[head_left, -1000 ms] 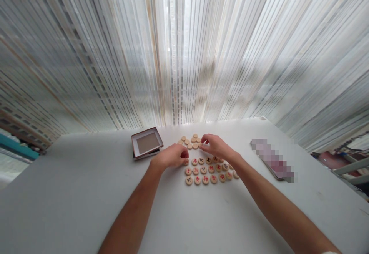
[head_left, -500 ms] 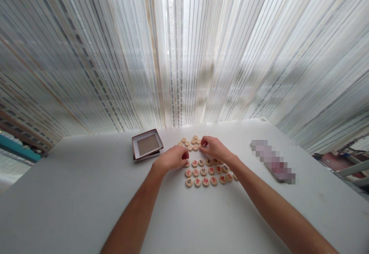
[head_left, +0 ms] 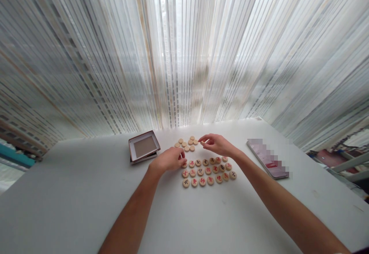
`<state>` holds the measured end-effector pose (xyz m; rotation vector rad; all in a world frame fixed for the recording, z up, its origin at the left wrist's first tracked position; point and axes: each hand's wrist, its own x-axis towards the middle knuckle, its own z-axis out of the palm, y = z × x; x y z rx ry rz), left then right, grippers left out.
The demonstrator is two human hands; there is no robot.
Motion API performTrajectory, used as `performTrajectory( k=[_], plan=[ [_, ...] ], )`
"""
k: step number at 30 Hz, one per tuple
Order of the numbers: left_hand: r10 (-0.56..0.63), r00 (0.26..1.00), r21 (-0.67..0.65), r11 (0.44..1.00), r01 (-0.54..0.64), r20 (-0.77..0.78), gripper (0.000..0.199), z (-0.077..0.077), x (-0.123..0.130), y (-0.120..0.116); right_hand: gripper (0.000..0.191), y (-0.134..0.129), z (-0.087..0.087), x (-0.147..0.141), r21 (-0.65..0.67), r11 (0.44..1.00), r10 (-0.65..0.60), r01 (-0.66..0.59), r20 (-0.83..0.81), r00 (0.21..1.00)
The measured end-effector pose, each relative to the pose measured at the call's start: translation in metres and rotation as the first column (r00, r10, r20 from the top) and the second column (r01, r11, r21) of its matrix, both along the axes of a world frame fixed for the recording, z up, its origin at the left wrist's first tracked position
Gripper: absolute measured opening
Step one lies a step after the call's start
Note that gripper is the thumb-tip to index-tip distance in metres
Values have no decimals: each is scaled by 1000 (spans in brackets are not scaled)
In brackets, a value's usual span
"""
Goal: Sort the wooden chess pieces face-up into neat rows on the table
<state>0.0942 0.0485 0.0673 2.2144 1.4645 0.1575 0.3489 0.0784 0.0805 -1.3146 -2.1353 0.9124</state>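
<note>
Round wooden xiangqi pieces [head_left: 202,181] with red and black characters lie face up in three rows on the white table. Behind them is a loose group of blank-side-up xiangqi pieces [head_left: 184,145]. My left hand [head_left: 170,158] has its fingers curled at the left end of the back row, touching a red-marked piece [head_left: 184,165] there; the fingertips partly cover it. Just right of the loose group, my right hand [head_left: 216,144] pinches one piece [head_left: 202,142] between thumb and fingers.
An open shallow box [head_left: 144,146] rests tilted on another box part at the left of the pieces. To the right lies a flat pinkish case [head_left: 266,161], partly pixelated. Striped sheer curtains [head_left: 184,54] hang along the table's far edge [head_left: 230,121].
My right hand has moved slightly right and away from the loose group, with a piece now visible in its pinch. My left hand stays at the back row's left end. The view has shifted slightly.
</note>
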Motion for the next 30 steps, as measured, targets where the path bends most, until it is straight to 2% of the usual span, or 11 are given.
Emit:
performTrajectory(
  k=[4,8,11,14,17,20,24,30],
  plan=[
    [-13,999,30,999,12,50,25,13,-1,-3,21,-7,6,5,-76,997,16,-25,-109,994],
    [-56,992,61,997,49,116,26,36,-1,-14,24,-27,7,0,-186,978,42,-99,-290,956],
    [-110,963,89,992,91,248,26,52,1,-26,29,-44,7,-9,-251,950,69,-184,-405,912],
    [-148,933,118,986,115,328,26,58,6,-37,34,-57,5,-19,-260,931,78,-255,-541,837],
    [-140,925,160,983,88,353,25,53,10,-47,37,-66,-2,-28,-266,917,51,-297,-661,749],
    [-115,910,172,984,49,398,25,41,11,-57,37,-74,-12,-36,-255,920,23,-298,-724,690],
    [-46,873,112,994,-9,486,25,24,8,-69,37,-86,-20,-45,-230,939,31,-256,-684,729],
    [3,819,131,987,-96,573,25,4,10,-88,29,-102,-27,-51,-178,960,45,-218,-668,743]
  ],
)
